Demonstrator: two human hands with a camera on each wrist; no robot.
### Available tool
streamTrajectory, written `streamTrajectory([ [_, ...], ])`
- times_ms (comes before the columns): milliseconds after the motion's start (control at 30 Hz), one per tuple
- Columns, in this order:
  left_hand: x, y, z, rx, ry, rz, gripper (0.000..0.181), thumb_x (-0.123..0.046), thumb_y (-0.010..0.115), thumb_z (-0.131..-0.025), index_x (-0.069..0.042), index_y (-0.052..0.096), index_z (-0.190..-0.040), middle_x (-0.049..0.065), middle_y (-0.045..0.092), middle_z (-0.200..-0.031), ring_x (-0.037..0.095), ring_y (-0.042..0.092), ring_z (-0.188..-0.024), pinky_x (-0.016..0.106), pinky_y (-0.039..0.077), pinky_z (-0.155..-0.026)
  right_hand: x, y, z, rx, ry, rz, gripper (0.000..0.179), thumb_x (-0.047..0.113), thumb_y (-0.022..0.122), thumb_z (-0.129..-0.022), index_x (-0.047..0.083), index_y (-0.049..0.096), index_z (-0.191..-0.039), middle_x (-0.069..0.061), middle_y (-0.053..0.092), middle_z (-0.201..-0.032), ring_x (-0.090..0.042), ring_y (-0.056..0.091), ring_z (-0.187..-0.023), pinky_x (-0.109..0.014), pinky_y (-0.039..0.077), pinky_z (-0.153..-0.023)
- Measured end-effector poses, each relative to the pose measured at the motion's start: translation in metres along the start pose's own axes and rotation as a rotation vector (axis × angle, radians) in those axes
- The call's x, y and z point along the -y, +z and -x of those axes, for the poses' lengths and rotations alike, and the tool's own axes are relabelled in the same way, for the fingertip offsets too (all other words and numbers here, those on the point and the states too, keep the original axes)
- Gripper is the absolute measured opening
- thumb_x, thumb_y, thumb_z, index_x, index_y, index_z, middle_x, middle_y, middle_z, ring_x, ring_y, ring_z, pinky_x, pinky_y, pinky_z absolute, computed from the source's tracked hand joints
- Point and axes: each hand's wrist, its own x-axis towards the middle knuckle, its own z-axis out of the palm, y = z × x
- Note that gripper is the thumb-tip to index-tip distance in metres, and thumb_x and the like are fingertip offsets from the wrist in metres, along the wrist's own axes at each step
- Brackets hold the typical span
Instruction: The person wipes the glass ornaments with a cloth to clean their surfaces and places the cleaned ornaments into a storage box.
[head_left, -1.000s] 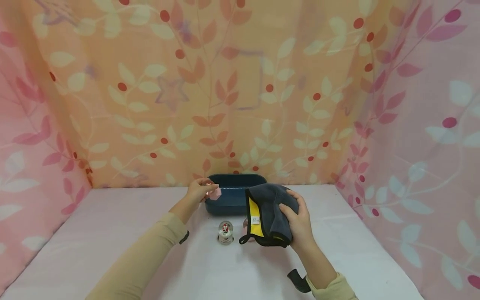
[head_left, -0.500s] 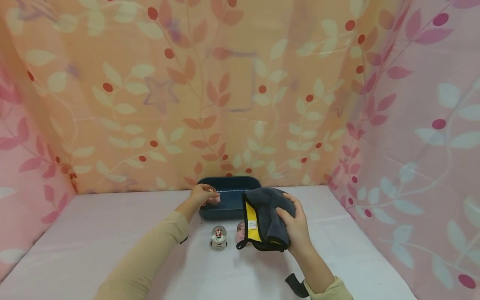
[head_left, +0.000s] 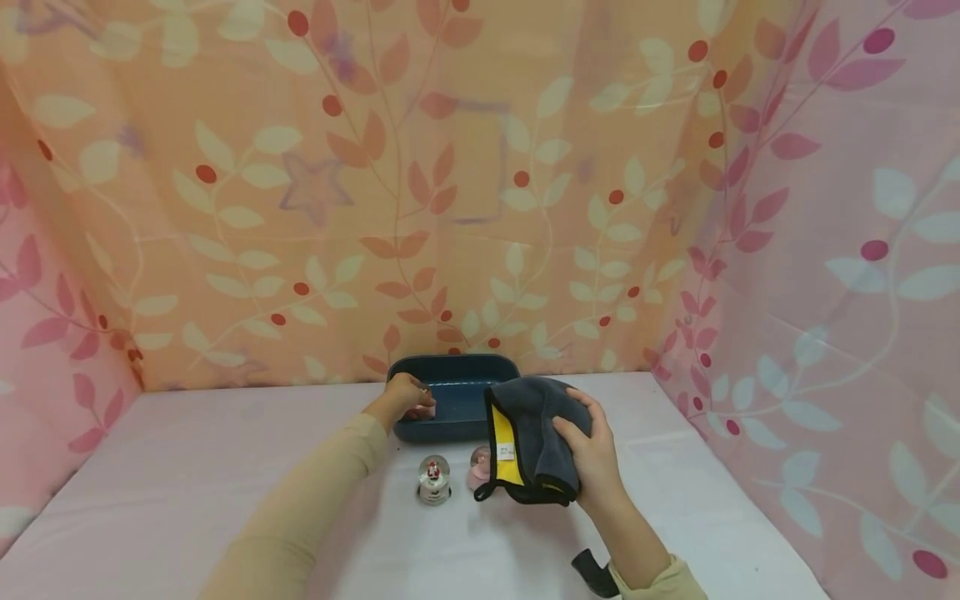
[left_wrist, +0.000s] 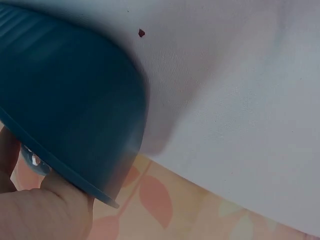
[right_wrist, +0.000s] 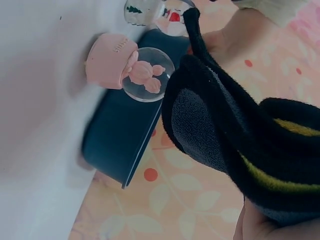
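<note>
My left hand (head_left: 403, 396) reaches over the left end of a dark blue plastic basin (head_left: 465, 429), gripping a small pink-based snow globe (head_left: 427, 410). Most of that globe is hidden by the fingers; its clear dome (left_wrist: 35, 161) peeks past the basin's rim in the left wrist view. Bunched in my right hand (head_left: 602, 458) is a dark grey cleaning cloth (head_left: 542, 425) with a yellow underside, black edging and a hanging loop. Behind the cloth's left edge stands another pink snow globe (right_wrist: 107, 62), upright on the table, partly covered in the head view.
A white-based snow globe (head_left: 433, 482) with a red-and-white figure stands in front of the basin. The white-covered table (head_left: 247, 467) runs back to a floral curtain (head_left: 450, 208). A dark wrist-camera part (head_left: 595, 573) hangs at my right sleeve.
My left hand has lowered the pink snow globe from above the basin's left rim to inside it. My right hand keeps the cloth in about the same place. The head view has swung slightly.
</note>
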Motion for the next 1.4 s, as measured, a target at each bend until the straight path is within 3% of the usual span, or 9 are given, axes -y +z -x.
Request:
streamTrajectory([
  [333,0.001,0.000,0.007,0.000,0.057,0.006,0.069,0.005,0.064,-0.087,0.012,0.027,-0.145,0.033,0.051,-0.129,0.024,0.068,-0.068,0.031,0.054,-0.058,0.001,-0.001,0.004,0.009,-0.009,-0.003,0.046,0.007,0.053,-0.097,0.011,0.037,-0.140,-0.014,0.043,-0.137,-0.028,0.050,-0.112,-0.026,0.050,-0.085],
  [433,0.000,-0.005,0.013,-0.028,0.088,-0.016,0.072,0.005,0.066,-0.085,0.010,0.027,-0.145,0.034,0.044,-0.136,0.027,0.067,-0.067,0.032,0.054,-0.058,0.002,-0.001,0.005,0.006,-0.013,0.003,0.046,0.008,0.053,-0.097,0.011,0.037,-0.140,-0.014,0.043,-0.137,-0.028,0.049,-0.112,-0.026,0.050,-0.085],
  [500,0.000,-0.010,0.018,-0.062,0.113,-0.038,0.074,0.005,0.069,-0.081,0.010,0.030,-0.144,0.034,0.041,-0.138,0.031,0.065,-0.078,0.030,0.053,-0.057,0.002,0.000,0.006,0.009,-0.013,0.001,0.046,0.008,0.053,-0.097,0.011,0.037,-0.140,-0.014,0.042,-0.137,-0.028,0.049,-0.112,-0.025,0.050,-0.085],
  [567,0.000,-0.013,0.022,-0.085,0.132,-0.021,0.075,0.007,0.071,-0.079,0.009,0.033,-0.143,0.034,0.041,-0.138,0.027,0.062,-0.072,0.028,0.053,-0.055,0.003,0.001,0.007,0.013,-0.008,-0.001,0.046,0.007,0.052,-0.097,0.012,0.037,-0.140,-0.014,0.042,-0.137,-0.028,0.049,-0.112,-0.026,0.050,-0.085],
  [733,0.002,-0.019,0.041,-0.080,0.201,0.097,0.068,0.010,0.066,-0.082,0.009,0.034,-0.142,0.033,0.038,-0.139,0.017,0.061,-0.060,0.032,0.055,-0.056,0.006,0.000,0.008,0.014,-0.005,0.002,0.046,0.008,0.052,-0.097,0.012,0.037,-0.140,-0.013,0.041,-0.138,-0.029,0.049,-0.113,-0.025,0.050,-0.085],
  [833,0.005,-0.020,0.057,-0.073,0.228,0.131,0.063,0.011,0.062,-0.084,0.009,0.035,-0.141,0.033,0.039,-0.139,0.018,0.063,-0.063,0.032,0.054,-0.056,0.007,0.000,0.010,0.013,-0.010,0.000,0.046,0.008,0.052,-0.097,0.012,0.036,-0.140,-0.013,0.042,-0.138,-0.028,0.048,-0.113,-0.024,0.050,-0.085],
  [1000,0.017,-0.021,0.078,-0.071,0.230,0.127,0.061,0.010,0.060,-0.086,0.009,0.035,-0.141,0.034,0.041,-0.136,0.016,0.062,-0.062,0.030,0.051,-0.055,0.007,-0.001,0.012,0.014,-0.010,-0.010,0.046,0.008,0.052,-0.097,0.011,0.036,-0.140,-0.013,0.042,-0.137,-0.028,0.048,-0.113,-0.024,0.050,-0.086],
  [1233,0.033,-0.019,0.101,-0.049,0.233,0.109,0.058,0.002,0.063,-0.088,0.010,0.036,-0.139,0.033,0.046,-0.132,0.032,0.067,-0.079,0.031,0.051,-0.056,0.013,-0.002,0.015,0.020,-0.007,-0.033,0.045,0.007,0.050,-0.098,0.012,0.035,-0.140,-0.012,0.041,-0.137,-0.027,0.048,-0.112,-0.025,0.050,-0.086],
  [1400,0.039,-0.015,0.114,-0.029,0.251,0.096,0.058,-0.004,0.066,-0.088,0.010,0.038,-0.137,0.032,0.050,-0.129,0.028,0.066,-0.081,0.033,0.050,-0.058,0.017,-0.005,0.016,0.008,-0.006,-0.058,0.045,0.007,0.050,-0.098,0.014,0.035,-0.140,-0.010,0.041,-0.138,-0.025,0.049,-0.112,-0.025,0.050,-0.086],
])
